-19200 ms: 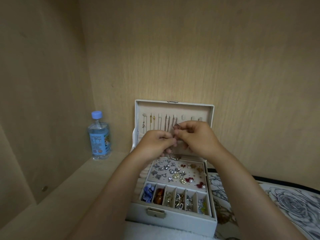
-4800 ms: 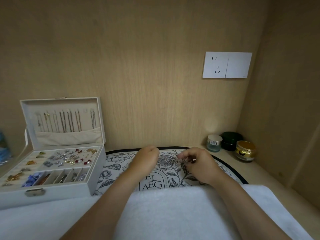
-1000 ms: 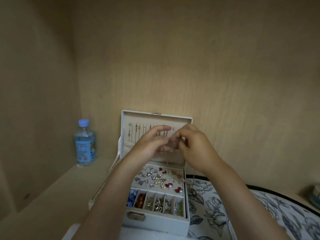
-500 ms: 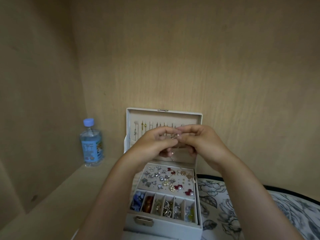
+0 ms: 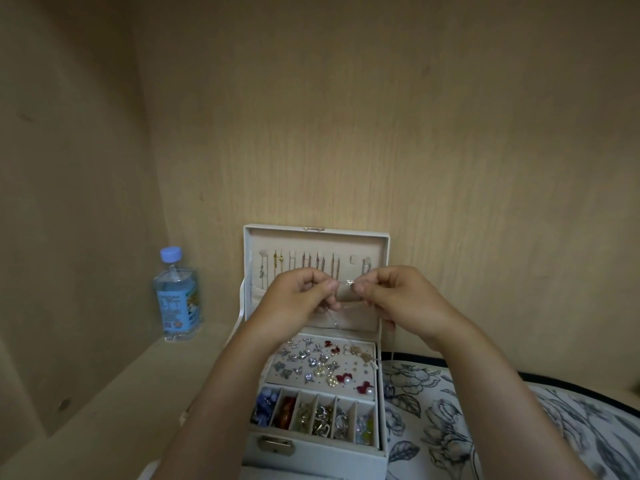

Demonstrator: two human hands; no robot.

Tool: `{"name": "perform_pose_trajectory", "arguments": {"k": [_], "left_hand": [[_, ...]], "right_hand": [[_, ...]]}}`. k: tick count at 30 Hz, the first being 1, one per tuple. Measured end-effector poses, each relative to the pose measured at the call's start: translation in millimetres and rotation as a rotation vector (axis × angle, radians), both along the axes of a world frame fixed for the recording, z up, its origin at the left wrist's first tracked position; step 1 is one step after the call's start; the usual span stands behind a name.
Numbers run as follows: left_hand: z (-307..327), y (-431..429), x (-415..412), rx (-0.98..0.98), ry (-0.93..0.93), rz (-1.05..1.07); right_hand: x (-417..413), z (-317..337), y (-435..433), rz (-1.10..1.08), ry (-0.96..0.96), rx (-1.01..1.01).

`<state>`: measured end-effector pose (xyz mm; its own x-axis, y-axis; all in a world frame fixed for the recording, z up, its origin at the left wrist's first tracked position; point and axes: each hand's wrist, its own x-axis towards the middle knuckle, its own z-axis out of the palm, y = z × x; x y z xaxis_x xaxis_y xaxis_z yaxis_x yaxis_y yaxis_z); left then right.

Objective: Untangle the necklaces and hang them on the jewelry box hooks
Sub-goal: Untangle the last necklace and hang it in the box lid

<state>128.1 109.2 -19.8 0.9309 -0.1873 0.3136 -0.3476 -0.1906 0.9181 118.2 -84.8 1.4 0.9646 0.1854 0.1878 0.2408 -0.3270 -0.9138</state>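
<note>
Most hooks in the jewelry box (image 5: 346, 457) lid already carry chains (image 5: 322, 264), one near its right end looks bare, and left hand (image 5: 301, 301) and right hand (image 5: 393, 299) each pinch the thin necklace (image 5: 349, 281) just before that lid, unhung.

This looks like a home, a private dressing corner. Pale wood-grain panels (image 5: 346, 116) close in a nook across the upper frame. A matching bench (image 5: 114, 403) at lower left carries a water bottle (image 5: 177, 299). An open jewelry box (image 5: 329, 457) crowded with earrings stands at centre, and a rose-printed cloth (image 5: 450, 427) lies at lower right.
</note>
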Motion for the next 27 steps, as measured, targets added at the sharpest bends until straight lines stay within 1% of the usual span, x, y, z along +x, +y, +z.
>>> {"name": "perform_pose_trajectory", "arguments": {"k": [3,5,6,11,14,16,20,23,25,27], "left_hand": [[4,-13,7,-0.131,0.005,0.104],[11,-21,15,-0.199,0.033,0.210],[15,-25,19,-0.199,0.038,0.256],[32,-38,27,-0.102,0.030,0.382],[35,-43,27,0.014,0.035,0.431],[32,-43,26,0.088,0.032,0.460],[20,-43,23,0.044,0.080,0.422],[9,-42,18,0.074,0.069,0.357],[3,-41,14,0.100,0.037,0.294],[-2,-37,11,0.217,-0.039,0.269]], "right_hand": [[9,-6,12,-0.262,-0.135,0.150],[16,-8,18,-0.417,-0.226,0.154],[18,-7,21,-0.487,-0.272,0.134],[26,-3,36,-0.685,-0.454,0.015],[31,-2,39,-0.763,-0.455,-0.123],[32,0,38,-0.778,-0.422,-0.217],[27,-2,32,-0.727,-0.412,-0.336],[21,-13,25,-0.588,-0.331,-0.355],[17,-22,18,-0.506,-0.272,-0.329],[10,-30,8,-0.423,-0.203,-0.262]]}}
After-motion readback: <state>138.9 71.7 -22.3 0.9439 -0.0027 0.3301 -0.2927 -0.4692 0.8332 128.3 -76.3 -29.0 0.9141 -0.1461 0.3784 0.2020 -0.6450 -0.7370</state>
